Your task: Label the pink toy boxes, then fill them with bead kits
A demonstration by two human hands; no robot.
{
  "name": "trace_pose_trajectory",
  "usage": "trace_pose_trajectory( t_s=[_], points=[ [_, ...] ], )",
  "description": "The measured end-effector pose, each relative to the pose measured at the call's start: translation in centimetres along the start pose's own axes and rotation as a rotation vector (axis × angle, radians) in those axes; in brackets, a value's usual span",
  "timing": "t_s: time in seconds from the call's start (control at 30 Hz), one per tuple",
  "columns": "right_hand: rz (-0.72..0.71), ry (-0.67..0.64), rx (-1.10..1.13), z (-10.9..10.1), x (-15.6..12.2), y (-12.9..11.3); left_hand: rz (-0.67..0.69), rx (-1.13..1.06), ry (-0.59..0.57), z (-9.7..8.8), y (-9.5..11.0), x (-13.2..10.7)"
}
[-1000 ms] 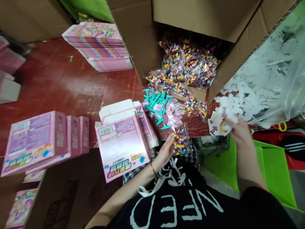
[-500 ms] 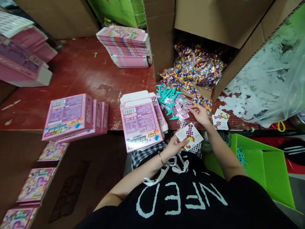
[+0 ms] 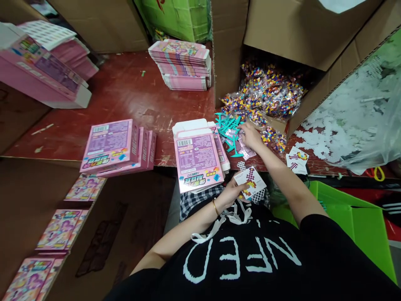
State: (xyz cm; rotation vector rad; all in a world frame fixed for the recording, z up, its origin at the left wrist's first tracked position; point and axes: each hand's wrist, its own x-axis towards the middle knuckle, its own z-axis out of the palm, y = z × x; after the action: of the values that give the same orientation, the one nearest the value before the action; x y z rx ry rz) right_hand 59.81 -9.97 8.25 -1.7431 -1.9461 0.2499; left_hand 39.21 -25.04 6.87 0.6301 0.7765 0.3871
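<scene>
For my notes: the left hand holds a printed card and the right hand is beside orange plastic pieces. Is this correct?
Not quite: the head view shows teal plastic pieces, not orange. The left hand holds a printed card, and the right hand is beside the pieces.

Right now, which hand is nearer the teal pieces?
Right. The right hand is at the right edge of the teal pieces; the left hand is farther off, nearer the body, holding a printed card.
</scene>
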Motion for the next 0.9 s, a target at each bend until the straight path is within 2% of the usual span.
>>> trace_pose_trajectory(
  t_s=[0.13,0.17,0.23,0.27,0.33,0.37,0.4,0.5,0.6,0.73,0.83,0.9],
  points=[
    [-0.105,-0.129,-0.128,0.2,2.8,0.3,-0.007,-0.020,-0.029,0.0,0.2,0.2],
    [-0.101,-0.126,-0.118,0.0,3.3,0.5,0.002,-0.033,-0.022,0.0,0.3,0.2],
    [-0.062,0.024,-0.060,-1.1,3.1,0.8,0.020,-0.053,0.003,0.0,0.6,0.2],
    [-0.047,0.144,-0.014,-1.8,2.2,0.7,0.028,-0.058,0.019,0.0,0.7,0.3],
    [-0.054,0.363,0.084,-3.5,-1.4,-0.1,0.043,-0.075,0.046,0.0,0.8,0.4],
    [-0.081,0.404,0.114,-4.3,-3.9,-0.8,0.051,-0.085,0.055,0.1,0.8,0.5],
    [-0.118,0.377,0.120,-4.9,-6.7,-1.7,0.061,-0.094,0.066,0.2,0.8,0.6],
    [-0.171,0.159,0.070,-5.4,-15.1,-4.7,0.119,-0.114,0.102,0.9,0.6,0.7],
    [-0.229,0.101,0.081,-4.1,-20.2,-7.0,0.254,-0.168,0.131,1.7,0.2,0.8],
    [-0.272,0.195,0.172,-3.0,-21.8,-8.1,0.403,-0.204,0.126,2.4,0.1,0.8],
    [-0.189,0.206,0.245,-3.9,-21.4,-8.3,0.459,-0.131,0.057,2.4,0.4,0.4],
    [-0.073,0.279,0.278,-5.2,-20.6,-8.1,0.485,-0.064,0.023,2.4,0.9,-0.3]
  ],
)
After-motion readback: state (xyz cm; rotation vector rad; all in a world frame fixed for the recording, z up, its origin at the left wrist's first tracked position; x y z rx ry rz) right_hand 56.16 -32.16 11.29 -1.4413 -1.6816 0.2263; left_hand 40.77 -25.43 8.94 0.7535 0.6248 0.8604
